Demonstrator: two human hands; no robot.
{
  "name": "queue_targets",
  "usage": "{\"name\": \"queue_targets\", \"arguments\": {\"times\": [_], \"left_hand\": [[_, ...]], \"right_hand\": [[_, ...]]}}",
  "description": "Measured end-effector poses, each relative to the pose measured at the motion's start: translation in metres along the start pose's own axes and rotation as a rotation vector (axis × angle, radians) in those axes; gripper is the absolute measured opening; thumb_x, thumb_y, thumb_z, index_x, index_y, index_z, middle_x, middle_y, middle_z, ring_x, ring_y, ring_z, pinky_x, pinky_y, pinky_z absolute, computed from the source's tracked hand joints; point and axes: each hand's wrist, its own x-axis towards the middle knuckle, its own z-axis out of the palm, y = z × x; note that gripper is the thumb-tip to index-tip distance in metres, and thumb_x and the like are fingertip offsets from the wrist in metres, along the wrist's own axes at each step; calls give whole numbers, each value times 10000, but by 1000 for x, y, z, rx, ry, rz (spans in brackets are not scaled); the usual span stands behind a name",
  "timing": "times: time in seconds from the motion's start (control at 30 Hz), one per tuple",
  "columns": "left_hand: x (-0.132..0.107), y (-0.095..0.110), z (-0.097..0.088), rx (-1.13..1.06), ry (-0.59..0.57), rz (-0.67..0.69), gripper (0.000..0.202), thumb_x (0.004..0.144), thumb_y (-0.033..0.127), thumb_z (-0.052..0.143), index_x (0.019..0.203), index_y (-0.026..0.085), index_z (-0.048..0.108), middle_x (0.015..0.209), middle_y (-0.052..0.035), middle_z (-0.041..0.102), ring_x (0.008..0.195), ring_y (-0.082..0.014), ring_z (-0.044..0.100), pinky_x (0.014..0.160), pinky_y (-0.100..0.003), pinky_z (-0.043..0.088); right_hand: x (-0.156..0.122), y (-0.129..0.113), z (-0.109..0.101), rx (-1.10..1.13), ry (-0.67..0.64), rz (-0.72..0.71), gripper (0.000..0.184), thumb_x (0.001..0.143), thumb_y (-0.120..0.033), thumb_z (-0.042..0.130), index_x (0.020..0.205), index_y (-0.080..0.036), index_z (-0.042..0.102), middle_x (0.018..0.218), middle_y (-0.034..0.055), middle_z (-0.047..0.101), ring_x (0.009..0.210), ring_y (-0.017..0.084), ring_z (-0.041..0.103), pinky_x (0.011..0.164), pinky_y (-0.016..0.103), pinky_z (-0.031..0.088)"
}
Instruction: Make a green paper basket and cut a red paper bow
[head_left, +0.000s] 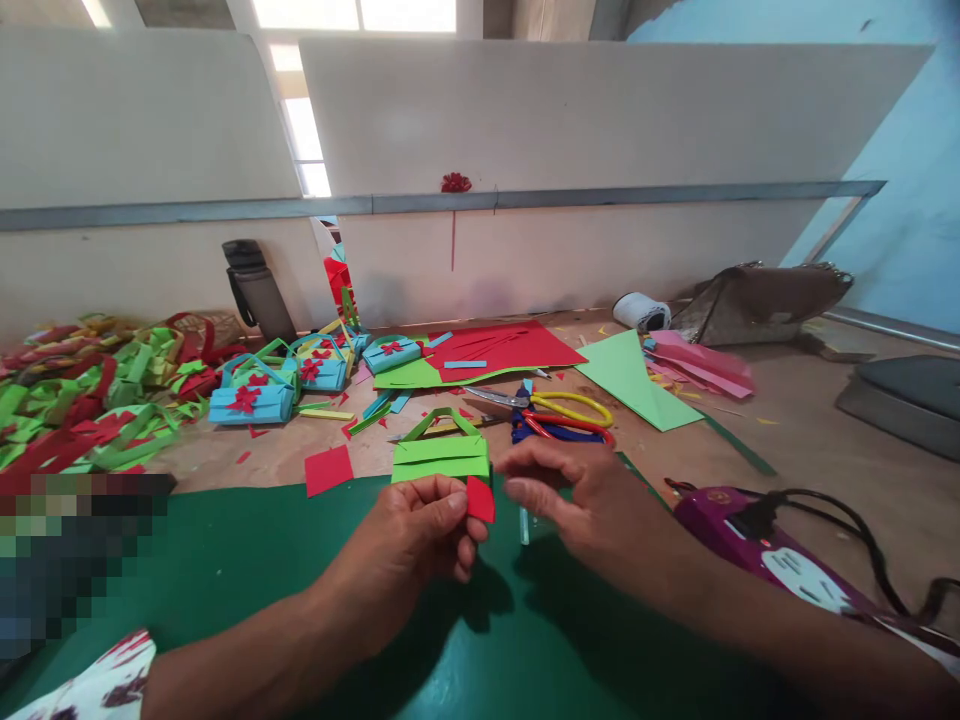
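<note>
- Head view: the left hand [424, 522] pinches a small red paper piece [481, 500].
- The right hand [561, 490] is near it, fingers parted; it seems unloaded, but its palm is hidden.
- The green paper bag [441, 457] is just beyond the left hand.

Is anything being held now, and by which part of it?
The left hand pinches a small red paper piece by its left side; the right hand appears to hold nothing.
</note>
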Motion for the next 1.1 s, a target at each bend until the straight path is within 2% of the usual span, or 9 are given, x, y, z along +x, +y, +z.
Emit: {"name": "queue_targets", "arguments": {"times": [0.07,0.13,0.2,0.27,0.57,0.77,0.9,1.0,1.1], "left_hand": [[-1,0,2,-8,-35,5,157,823,205,582,697,114,569,618,-19,598,490,-72,502,497,-189,408],[-2,-1,3,-9,-60,5,173,834,199,564,688,107,581,606,-17,585,491,-71,494,504,-188,404],[-2,-2,4,0,-69,3,183,839,199,556,684,106,588,600,-18,580,493,-71,490,509,-190,400],[-1,-3,4,20,-76,10,186,839,204,556,684,107,592,599,-20,579,501,-75,490,514,-192,399],[0,-7,0,116,-75,57,165,831,248,579,729,121,607,626,-22,584,556,-88,498,544,-198,398],[1,-7,1,67,-89,9,205,840,248,556,692,111,589,635,-30,579,515,-79,483,531,-207,395],[0,-7,1,98,-101,-8,206,848,263,540,712,112,576,622,-20,567,508,-75,480,535,-210,395],[-3,-5,4,286,-67,46,154,810,240,586,910,123,584,741,-43,619,564,-88,500,566,-222,413],[-6,-4,9,518,-14,135,430,718,188,675,1110,169,498,861,-48,637,618,-104,509,564,-222,418]], "right_hand": [[-6,-3,8,481,-80,53,155,885,-297,513,838,-179,601,770,-2,655,704,121,593,660,227,448],[-9,-1,18,795,-138,110,217,873,-364,528,811,-163,579,728,4,640,665,112,571,645,233,444],[-9,5,25,965,-154,165,266,846,-413,560,788,-153,567,694,6,624,631,102,549,623,230,431],[-8,10,31,1031,-152,214,287,817,-428,597,769,-146,567,673,3,613,610,93,534,608,225,417],[-11,12,32,1044,-160,265,270,756,-392,678,741,-139,585,642,-11,614,573,75,501,569,202,404],[-11,14,35,1025,-171,247,269,796,-406,624,775,-140,586,680,9,626,605,98,543,614,236,428],[-10,10,32,908,-136,243,227,819,-354,575,721,-150,576,641,7,627,588,110,557,603,244,437],[-11,7,28,733,-48,266,193,807,-253,536,638,-161,548,583,-10,593,545,101,522,531,221,399],[-13,4,25,575,35,266,192,782,-188,499,591,-176,498,539,-34,527,507,89,454,482,214,345]]}}
